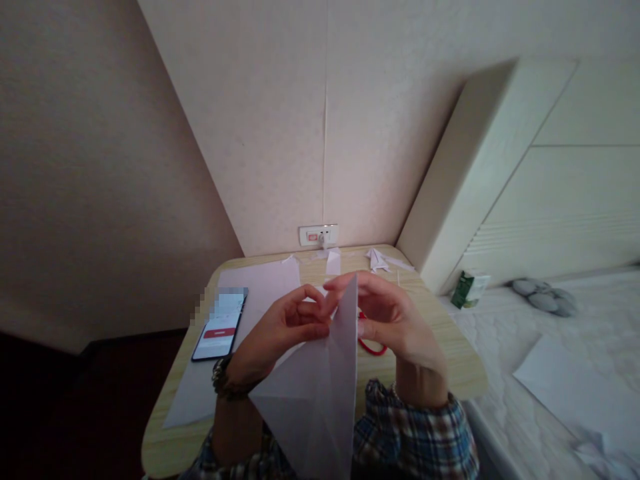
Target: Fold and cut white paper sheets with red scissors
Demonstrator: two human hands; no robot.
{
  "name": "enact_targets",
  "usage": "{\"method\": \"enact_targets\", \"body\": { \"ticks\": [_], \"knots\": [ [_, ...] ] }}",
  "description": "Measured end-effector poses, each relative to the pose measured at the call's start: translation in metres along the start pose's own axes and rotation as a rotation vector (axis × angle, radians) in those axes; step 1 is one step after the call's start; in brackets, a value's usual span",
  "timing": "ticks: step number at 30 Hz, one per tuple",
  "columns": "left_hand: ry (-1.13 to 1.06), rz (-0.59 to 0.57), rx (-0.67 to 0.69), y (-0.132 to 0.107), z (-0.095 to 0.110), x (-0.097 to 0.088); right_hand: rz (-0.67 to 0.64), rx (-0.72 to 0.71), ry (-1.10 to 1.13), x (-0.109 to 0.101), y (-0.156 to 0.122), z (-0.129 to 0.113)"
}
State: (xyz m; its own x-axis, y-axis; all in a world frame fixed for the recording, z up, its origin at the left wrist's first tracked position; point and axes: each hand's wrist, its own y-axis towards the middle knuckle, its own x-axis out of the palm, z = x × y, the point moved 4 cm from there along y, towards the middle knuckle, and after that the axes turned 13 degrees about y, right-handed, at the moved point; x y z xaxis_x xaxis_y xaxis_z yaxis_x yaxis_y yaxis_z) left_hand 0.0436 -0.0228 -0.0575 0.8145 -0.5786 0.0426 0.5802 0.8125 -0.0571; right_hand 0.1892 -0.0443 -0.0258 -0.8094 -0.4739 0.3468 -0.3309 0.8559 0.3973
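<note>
I hold a folded white sheet of paper [320, 393] upright in front of me, its pointed tip between both hands. My left hand [280, 330] pinches the paper's upper left edge with thumb and fingers closed; a bracelet sits on that wrist. On the tip's right side my right hand [395, 320] grips the paper, fingers curled over it. Both hands hover above a light wooden table [450, 347]. A red loop, perhaps scissor handles [373, 347], lies on the table behind the paper, partly hidden.
A phone [220, 330] with a lit screen lies on a flat white sheet [260, 283] at the table's left. Small folded paper pieces [377, 260] sit near the wall socket [319, 235]. To the right is a bed [525, 413] with a loose sheet [565, 387], a green carton [467, 289] and a headboard [480, 167].
</note>
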Motion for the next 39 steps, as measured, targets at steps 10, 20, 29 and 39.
{"method": "enact_targets", "body": {
  "ticks": [10,20,29,39],
  "knots": [
    [0.33,0.381,0.135,-0.025,0.017,-0.036,0.287,-0.075,-0.34,-0.005,-0.003,-0.014],
    [0.333,0.371,0.086,-0.025,0.024,-0.004,0.239,0.015,-0.432,0.002,0.002,-0.007],
    [0.422,0.595,0.18,-0.026,0.03,-0.006,0.178,0.145,-0.584,0.006,0.0,-0.006],
    [0.297,0.701,0.352,-0.028,0.029,-0.004,0.086,0.146,-0.722,0.013,-0.002,-0.008]
  ]
}}
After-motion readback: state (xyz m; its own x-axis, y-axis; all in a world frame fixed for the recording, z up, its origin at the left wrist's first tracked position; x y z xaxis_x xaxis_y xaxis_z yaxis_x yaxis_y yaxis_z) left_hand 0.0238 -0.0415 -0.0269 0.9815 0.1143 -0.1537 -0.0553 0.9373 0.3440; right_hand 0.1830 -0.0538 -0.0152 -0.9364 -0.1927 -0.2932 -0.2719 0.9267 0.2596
